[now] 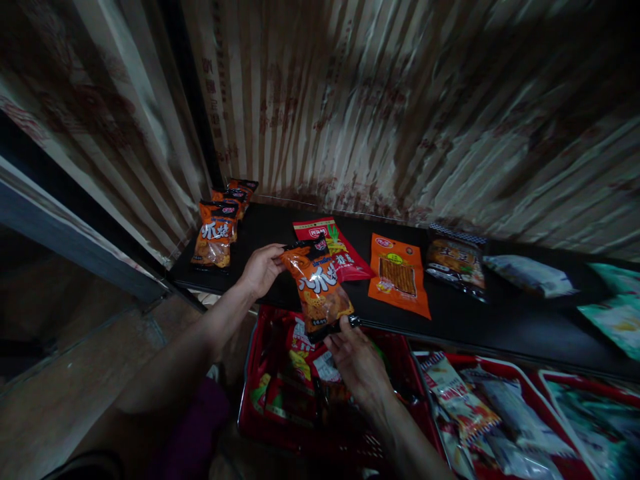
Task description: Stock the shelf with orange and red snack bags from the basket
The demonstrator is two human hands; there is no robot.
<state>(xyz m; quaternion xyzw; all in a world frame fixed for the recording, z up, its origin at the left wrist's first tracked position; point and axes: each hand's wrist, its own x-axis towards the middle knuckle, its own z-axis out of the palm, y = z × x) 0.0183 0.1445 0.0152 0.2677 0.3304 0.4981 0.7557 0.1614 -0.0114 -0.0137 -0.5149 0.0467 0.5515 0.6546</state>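
An orange and black snack bag [323,287] is held between both hands, tilted, above the front edge of the black shelf [250,233]. My left hand [263,270] pinches its upper left corner. My right hand [353,357] grips the black lower end, with the thumb on top. Behind the held bag lies a red snack bag [350,257], partly covered by it. Several matching orange and black bags [215,233] stand in a row at the shelf's left end. Under my right hand is a red basket [250,387] holding red and green packets.
Along the shelf to the right lie a flat orange packet [399,275], a dark clear-fronted bag [456,260], a whitish bag [531,275] and green bags [617,310]. More red baskets [520,367] with packets stand below. A black post [195,93] and printed curtain [350,120] bound the shelf.
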